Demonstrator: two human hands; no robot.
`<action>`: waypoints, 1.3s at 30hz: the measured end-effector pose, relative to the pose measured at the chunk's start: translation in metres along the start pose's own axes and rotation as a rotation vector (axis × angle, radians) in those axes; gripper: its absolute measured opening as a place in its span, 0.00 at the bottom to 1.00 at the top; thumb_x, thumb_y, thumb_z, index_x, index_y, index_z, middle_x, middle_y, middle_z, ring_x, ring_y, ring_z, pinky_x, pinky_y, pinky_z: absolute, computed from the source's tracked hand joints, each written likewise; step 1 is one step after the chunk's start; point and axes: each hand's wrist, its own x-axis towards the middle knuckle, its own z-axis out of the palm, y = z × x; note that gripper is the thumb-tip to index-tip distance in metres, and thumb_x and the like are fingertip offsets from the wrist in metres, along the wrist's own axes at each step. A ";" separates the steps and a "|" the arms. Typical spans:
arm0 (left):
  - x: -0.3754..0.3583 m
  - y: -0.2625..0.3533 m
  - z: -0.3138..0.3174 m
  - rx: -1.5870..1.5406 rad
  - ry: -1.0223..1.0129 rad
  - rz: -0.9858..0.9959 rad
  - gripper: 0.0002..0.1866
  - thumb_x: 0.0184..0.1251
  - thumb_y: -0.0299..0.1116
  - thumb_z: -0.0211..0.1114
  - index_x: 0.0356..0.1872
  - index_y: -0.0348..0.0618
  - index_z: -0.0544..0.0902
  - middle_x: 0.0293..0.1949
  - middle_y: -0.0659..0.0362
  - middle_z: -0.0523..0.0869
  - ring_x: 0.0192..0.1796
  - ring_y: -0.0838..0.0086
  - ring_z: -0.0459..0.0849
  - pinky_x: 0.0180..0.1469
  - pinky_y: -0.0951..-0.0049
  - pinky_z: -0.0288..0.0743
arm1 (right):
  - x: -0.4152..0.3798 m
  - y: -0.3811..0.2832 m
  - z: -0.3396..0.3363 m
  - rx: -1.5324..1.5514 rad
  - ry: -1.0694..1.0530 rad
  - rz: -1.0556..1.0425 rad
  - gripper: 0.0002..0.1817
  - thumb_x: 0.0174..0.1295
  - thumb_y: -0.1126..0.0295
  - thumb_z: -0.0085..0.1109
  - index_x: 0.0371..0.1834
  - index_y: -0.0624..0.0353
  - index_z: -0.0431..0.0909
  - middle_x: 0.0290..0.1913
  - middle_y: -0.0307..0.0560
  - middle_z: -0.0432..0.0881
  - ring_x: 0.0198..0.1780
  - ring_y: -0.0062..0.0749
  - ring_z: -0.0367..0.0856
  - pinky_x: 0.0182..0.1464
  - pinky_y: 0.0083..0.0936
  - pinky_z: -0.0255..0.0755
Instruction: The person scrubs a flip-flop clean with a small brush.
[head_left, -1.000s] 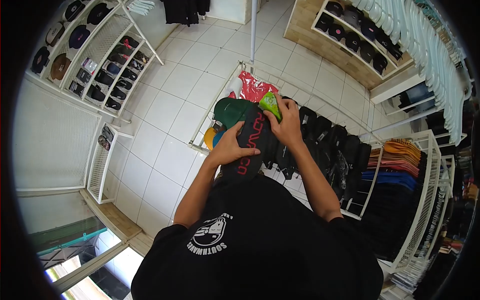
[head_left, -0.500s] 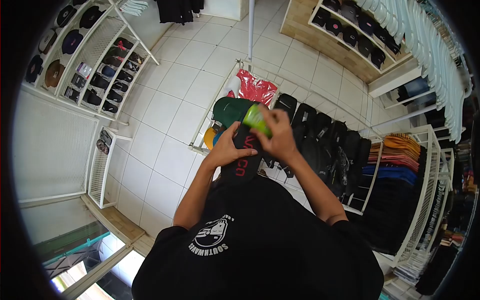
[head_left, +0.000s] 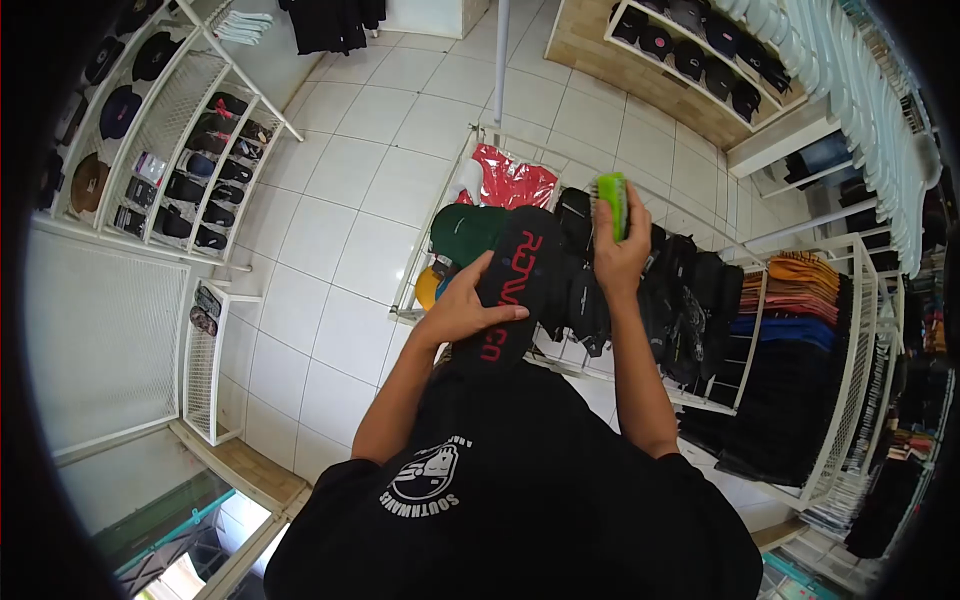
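Note:
My left hand (head_left: 463,308) grips the edge of a long black bag (head_left: 515,275) with red lettering, its thumb lying across the front. The bag stands lengthwise before my chest, and its full shape is partly hidden by the hand. Raised to the right and apart from the bag, my right hand (head_left: 624,250) is closed around a bright green brush (head_left: 614,198). Pale bristles show on the brush's left side. Just left of the bag lies a dark green cap (head_left: 462,232), with a yellow item (head_left: 428,288) partly covered below it.
A low white rack (head_left: 405,290) holds a red plastic-wrapped item (head_left: 510,178) and several black bags (head_left: 680,300). Folded clothes (head_left: 800,300) are stacked at right, below white hangers (head_left: 850,100). A cap shelf (head_left: 165,130) stands at left on the tiled floor (head_left: 340,240).
My right hand has lifted the green brush off the bag and moved it up and right. The bag's lettering shows more fully. My left hand keeps its hold.

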 end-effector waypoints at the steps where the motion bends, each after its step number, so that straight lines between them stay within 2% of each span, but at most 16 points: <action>1: 0.007 -0.015 -0.006 0.007 -0.026 0.027 0.64 0.51 0.49 0.89 0.78 0.18 0.59 0.76 0.37 0.72 0.79 0.55 0.71 0.79 0.63 0.64 | -0.002 -0.009 -0.005 0.055 -0.008 -0.031 0.30 0.70 0.60 0.72 0.71 0.63 0.78 0.52 0.58 0.81 0.53 0.48 0.83 0.59 0.38 0.76; 4: 0.016 -0.014 -0.013 -0.121 -0.089 0.055 0.65 0.52 0.50 0.89 0.79 0.17 0.57 0.75 0.38 0.73 0.78 0.58 0.71 0.79 0.64 0.65 | -0.013 -0.031 -0.013 0.089 -0.049 -0.056 0.30 0.69 0.62 0.72 0.70 0.65 0.78 0.52 0.54 0.82 0.53 0.43 0.83 0.59 0.35 0.75; 5: 0.016 -0.012 -0.014 -0.045 -0.075 0.098 0.47 0.66 0.46 0.81 0.75 0.24 0.66 0.70 0.43 0.79 0.71 0.65 0.78 0.74 0.67 0.71 | -0.018 -0.033 -0.011 0.129 -0.098 -0.048 0.30 0.69 0.62 0.72 0.70 0.65 0.78 0.52 0.54 0.82 0.54 0.43 0.83 0.59 0.35 0.75; 6: 0.017 -0.008 -0.014 -0.046 -0.090 0.099 0.47 0.66 0.46 0.81 0.75 0.24 0.66 0.70 0.43 0.79 0.71 0.65 0.78 0.74 0.67 0.71 | -0.023 -0.036 -0.008 0.171 -0.144 -0.042 0.29 0.69 0.62 0.73 0.69 0.64 0.78 0.52 0.54 0.82 0.54 0.43 0.83 0.59 0.35 0.76; 8: 0.020 0.001 -0.012 -0.420 -0.115 0.029 0.23 0.79 0.40 0.69 0.65 0.35 0.75 0.57 0.54 0.84 0.57 0.74 0.83 0.61 0.72 0.78 | -0.029 -0.047 -0.001 0.180 -0.156 0.023 0.30 0.68 0.62 0.74 0.69 0.64 0.78 0.53 0.54 0.82 0.54 0.43 0.83 0.59 0.35 0.76; 9: 0.023 0.000 -0.012 -0.419 -0.132 0.029 0.23 0.79 0.40 0.69 0.65 0.35 0.75 0.57 0.54 0.84 0.57 0.74 0.83 0.61 0.72 0.78 | -0.032 -0.047 0.001 0.149 -0.149 0.010 0.30 0.67 0.62 0.75 0.69 0.64 0.78 0.54 0.55 0.82 0.56 0.43 0.84 0.60 0.35 0.76; 10: 0.027 -0.002 -0.011 -0.366 -0.103 0.048 0.16 0.82 0.37 0.64 0.60 0.38 0.75 0.51 0.58 0.83 0.52 0.79 0.81 0.55 0.75 0.77 | -0.033 -0.047 0.003 0.118 -0.143 -0.004 0.31 0.66 0.61 0.76 0.69 0.64 0.78 0.55 0.55 0.82 0.57 0.43 0.84 0.61 0.35 0.76; 11: 0.030 -0.004 -0.010 -0.314 -0.072 0.069 0.08 0.85 0.34 0.60 0.55 0.41 0.76 0.45 0.63 0.82 0.46 0.84 0.79 0.49 0.77 0.76 | -0.035 -0.044 0.006 0.239 -0.155 0.090 0.32 0.65 0.61 0.77 0.69 0.64 0.77 0.58 0.57 0.82 0.60 0.43 0.83 0.63 0.36 0.76; 15: 0.043 -0.017 -0.011 -0.308 -0.074 0.060 0.09 0.83 0.35 0.63 0.52 0.40 0.79 0.38 0.67 0.81 0.42 0.87 0.76 0.45 0.80 0.74 | -0.038 -0.042 0.006 0.232 -0.182 0.134 0.34 0.65 0.61 0.77 0.70 0.65 0.75 0.60 0.57 0.82 0.62 0.43 0.83 0.65 0.36 0.75; 20: 0.049 -0.008 -0.002 -0.513 -0.068 0.016 0.08 0.76 0.32 0.72 0.44 0.39 0.84 0.36 0.67 0.86 0.37 0.89 0.82 0.39 0.85 0.76 | -0.036 -0.048 0.007 0.212 -0.150 0.239 0.36 0.61 0.60 0.80 0.66 0.63 0.72 0.57 0.58 0.85 0.58 0.46 0.86 0.61 0.38 0.78; 23: 0.052 -0.005 0.003 -0.498 0.040 0.040 0.09 0.73 0.30 0.75 0.45 0.37 0.86 0.37 0.64 0.89 0.36 0.87 0.85 0.37 0.86 0.78 | -0.030 -0.051 0.004 0.100 -0.190 0.191 0.36 0.59 0.60 0.82 0.65 0.62 0.72 0.53 0.59 0.87 0.54 0.48 0.89 0.58 0.40 0.79; 26: 0.049 0.001 0.001 -0.520 0.035 -0.022 0.11 0.71 0.31 0.78 0.45 0.35 0.87 0.34 0.63 0.90 0.35 0.87 0.85 0.36 0.86 0.78 | -0.029 -0.056 0.003 0.093 -0.151 0.226 0.36 0.58 0.60 0.82 0.65 0.62 0.72 0.51 0.59 0.88 0.53 0.52 0.89 0.56 0.41 0.80; 30: 0.051 0.008 0.001 -0.490 0.054 -0.055 0.10 0.70 0.31 0.78 0.43 0.34 0.89 0.32 0.63 0.90 0.33 0.87 0.84 0.36 0.86 0.78 | -0.033 -0.042 0.007 0.060 -0.145 0.187 0.36 0.58 0.60 0.82 0.64 0.61 0.72 0.52 0.60 0.87 0.54 0.56 0.88 0.56 0.43 0.80; 32: 0.055 -0.002 0.003 -0.362 0.086 0.031 0.10 0.69 0.30 0.79 0.42 0.34 0.89 0.32 0.65 0.89 0.32 0.88 0.83 0.35 0.86 0.76 | -0.032 -0.042 0.007 0.001 -0.145 0.148 0.36 0.58 0.58 0.81 0.65 0.61 0.72 0.53 0.61 0.86 0.54 0.60 0.87 0.55 0.46 0.80; 35: 0.056 -0.007 0.005 -0.340 0.100 0.019 0.09 0.68 0.29 0.79 0.41 0.35 0.90 0.32 0.66 0.89 0.32 0.89 0.81 0.35 0.86 0.74 | -0.030 -0.040 0.010 -0.099 -0.181 0.167 0.36 0.59 0.57 0.82 0.65 0.59 0.72 0.51 0.61 0.88 0.53 0.56 0.89 0.55 0.43 0.80; 39: 0.057 -0.019 0.002 -0.419 0.048 0.052 0.09 0.67 0.28 0.79 0.42 0.35 0.89 0.31 0.67 0.88 0.32 0.89 0.81 0.35 0.87 0.73 | -0.027 -0.029 0.016 -0.114 -0.251 0.208 0.38 0.59 0.54 0.81 0.65 0.59 0.71 0.52 0.62 0.88 0.53 0.59 0.88 0.55 0.44 0.80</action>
